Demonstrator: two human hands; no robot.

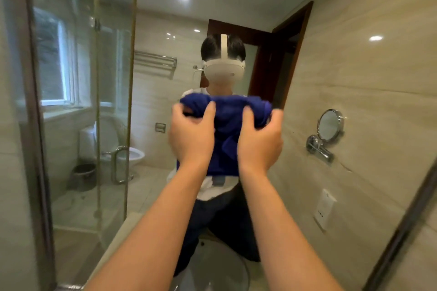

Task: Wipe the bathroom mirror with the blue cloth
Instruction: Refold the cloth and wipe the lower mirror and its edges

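Fingers (pixel 210 111) of both hands grip blue cloth (pixel 227 125) w/ mirror (pixel 307 78) behind.

bare mirror (pixel 165 30) above and beside, small round mirror (pixel 329 125) projecting right

Bare forearms (pixel 151 231), no sleeves; the reflection shows a white headset (pixel 224 71), white shirt (pixel 212 188) and dark trousers (pixel 227 220).

Both bare forearms reach up and forward from the bottom of the view, roughly parallel and a little apart. The left hand (pixel 191 136) and the right hand (pixel 260 139) are raised side by side, backs toward the camera, wrists straight. Each hand's fingers curl over and grip the blue cloth (pixel 227 125) bunched between the 2 hands
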